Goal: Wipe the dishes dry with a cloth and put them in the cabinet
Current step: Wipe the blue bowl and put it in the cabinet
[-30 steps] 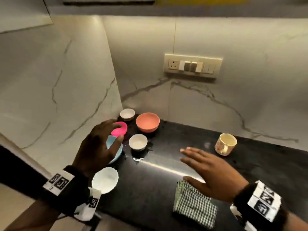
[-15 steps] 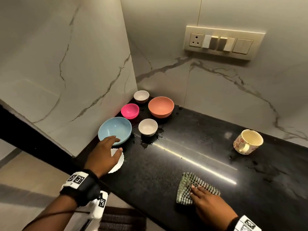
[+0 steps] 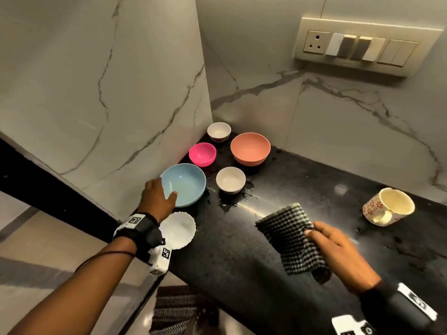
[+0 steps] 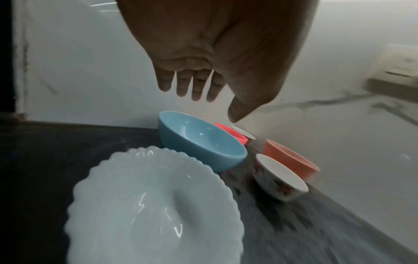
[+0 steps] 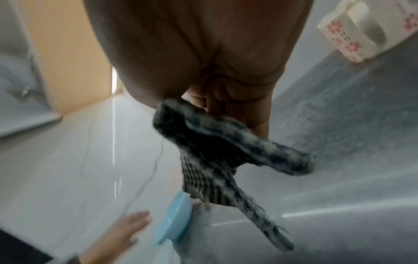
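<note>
Head view: the checked cloth (image 3: 289, 235) hangs above the black surface (image 3: 237, 262) at near right, pinched by its edge in my right hand (image 3: 338, 250), fingers curled round the fabric. My left hand (image 3: 157, 199) hovers, fingers relaxed and grasping nothing, over the near-left rim of the blue bowl (image 3: 187, 183); the left wrist view shows a gap between fingertips and bowl. A white scalloped bowl (image 3: 180, 229) sits just nearer. Beyond stand a pink bowl (image 3: 202, 154), an orange bowl (image 3: 250, 148) and two small white bowls (image 3: 230, 179). A flowered mug (image 3: 389, 206) sits well apart, right.
</note>
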{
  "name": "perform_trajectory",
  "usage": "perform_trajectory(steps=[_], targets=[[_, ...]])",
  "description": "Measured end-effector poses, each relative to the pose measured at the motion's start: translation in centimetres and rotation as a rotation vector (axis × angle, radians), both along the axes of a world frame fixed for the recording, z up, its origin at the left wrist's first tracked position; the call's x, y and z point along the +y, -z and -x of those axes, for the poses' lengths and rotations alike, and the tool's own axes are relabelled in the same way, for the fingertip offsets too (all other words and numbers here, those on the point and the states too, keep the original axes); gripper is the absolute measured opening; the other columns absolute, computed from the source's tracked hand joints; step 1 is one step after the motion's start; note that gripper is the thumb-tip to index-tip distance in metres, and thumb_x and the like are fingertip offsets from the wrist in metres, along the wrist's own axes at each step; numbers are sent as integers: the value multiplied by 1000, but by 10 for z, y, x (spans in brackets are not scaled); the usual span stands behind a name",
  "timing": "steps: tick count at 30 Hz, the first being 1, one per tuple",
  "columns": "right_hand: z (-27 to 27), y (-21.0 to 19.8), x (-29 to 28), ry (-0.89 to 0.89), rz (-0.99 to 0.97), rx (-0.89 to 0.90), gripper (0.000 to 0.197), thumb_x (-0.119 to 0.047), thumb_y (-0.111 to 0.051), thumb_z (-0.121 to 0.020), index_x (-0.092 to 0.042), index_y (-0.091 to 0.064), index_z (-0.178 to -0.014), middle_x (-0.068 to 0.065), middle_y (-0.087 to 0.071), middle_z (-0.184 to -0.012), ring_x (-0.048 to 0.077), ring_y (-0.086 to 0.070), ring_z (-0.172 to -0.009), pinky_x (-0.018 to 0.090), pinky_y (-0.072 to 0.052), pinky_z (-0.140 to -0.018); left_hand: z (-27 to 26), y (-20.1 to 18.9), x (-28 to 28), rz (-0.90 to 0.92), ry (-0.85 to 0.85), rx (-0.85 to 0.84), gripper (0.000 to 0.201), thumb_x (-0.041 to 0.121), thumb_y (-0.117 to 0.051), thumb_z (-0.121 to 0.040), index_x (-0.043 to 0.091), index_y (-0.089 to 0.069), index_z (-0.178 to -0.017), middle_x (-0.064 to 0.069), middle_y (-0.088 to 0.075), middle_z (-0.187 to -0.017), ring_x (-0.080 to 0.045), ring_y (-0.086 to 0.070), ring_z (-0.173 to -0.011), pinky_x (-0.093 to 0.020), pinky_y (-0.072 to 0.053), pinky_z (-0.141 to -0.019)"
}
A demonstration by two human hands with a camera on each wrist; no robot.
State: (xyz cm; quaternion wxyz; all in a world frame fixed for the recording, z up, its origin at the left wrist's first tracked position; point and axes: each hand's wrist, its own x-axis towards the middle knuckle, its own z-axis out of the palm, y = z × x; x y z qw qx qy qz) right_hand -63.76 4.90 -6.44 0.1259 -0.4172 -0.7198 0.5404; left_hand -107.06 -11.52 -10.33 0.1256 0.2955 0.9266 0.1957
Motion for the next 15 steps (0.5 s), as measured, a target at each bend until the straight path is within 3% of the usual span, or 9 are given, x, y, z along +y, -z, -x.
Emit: perform_trajectory(steps=[2,5,8,10,13,15], targets=[[16,-13,-6,148,275,178,24,-8,-49,-106,3,-70,-112,27,-74,-107,35,-73,-91,46,-57,-85,23,3,1,42,-27,-42,56,38,-66,-92,0,-57,-131,-28,-59,-131,-45,-54,-120,-48,-47,-101],[39,-29,-16,353,605,363,32,-11,-49,-103,1,-69,-124,22,-75,-118,33,-74,-105,44,-59,-89,42,3,4,116,-32,-95,47,26,-69,-96,-6,-58,-129,-29,-63,-130,-46,-57,-122,-46,-47,-98],[56,-37,-19,450,824,477,37,-22,-54,-98,3,-73,-117,22,-76,-111,32,-78,-90,44,-66,-74,54,9,5,155,-50,-187,48,25,-71,-95,-2,-58,-132,-25,-66,-132,-44,-63,-120,-43,-52,-96],[65,-42,-23,433,865,499,39,-25,-54,-99,3,-77,-112,22,-77,-111,31,-78,-87,43,-66,-70,62,15,6,143,-47,-249,43,19,-70,-94,2,-61,-133,-22,-68,-130,-43,-66,-114,-43,-57,-94],[75,-44,-28,334,771,471,35,-15,-55,-101,1,-67,-129,26,-72,-125,34,-77,-98,42,-66,-78,61,16,12,80,-75,-340,39,3,-62,-93,1,-63,-131,-22,-69,-127,-43,-66,-112,-43,-58,-85],[80,-46,-28,278,707,438,37,-11,-54,-101,-3,-61,-136,24,-71,-128,38,-74,-108,44,-65,-84,58,12,17,4,-112,-376,41,-3,-56,-94,-3,-54,-135,-23,-64,-128,-44,-62,-115,-42,-54,-81]])
